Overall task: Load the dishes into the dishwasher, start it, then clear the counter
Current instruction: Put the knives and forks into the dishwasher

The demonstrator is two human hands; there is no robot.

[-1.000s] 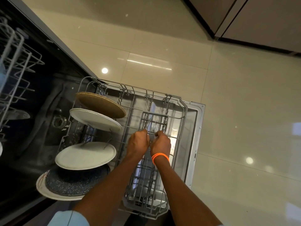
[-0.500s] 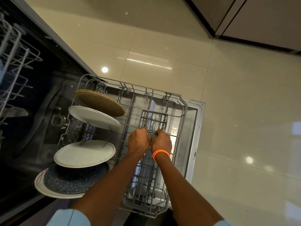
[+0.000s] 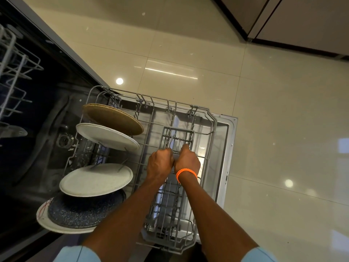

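The dishwasher's lower rack (image 3: 211, 118) is pulled out over the open door (image 3: 229, 148). Plates stand in its left half: a brown plate (image 3: 113, 120), a white plate (image 3: 107, 137), another white plate (image 3: 96, 180) and a dark speckled plate (image 3: 83, 214) on a white one. A grey cutlery basket (image 3: 170, 214) runs along the rack's right side. My left hand (image 3: 160, 161) and right hand (image 3: 187, 161), with an orange wristband, are curled side by side over the basket's far end. They hold metal cutlery (image 3: 172, 141) whose ends poke into a basket slot.
The upper rack (image 3: 11, 72) sticks out at the far left above the dark tub (image 3: 37, 148). Glossy cream floor tiles (image 3: 273, 129) spread to the right and behind. Dark cabinet fronts (image 3: 302, 21) stand at the top right.
Both hands have stayed together at the basket's far end, shifting only slightly as the cutlery goes a little lower into the slot. The plates have not moved.
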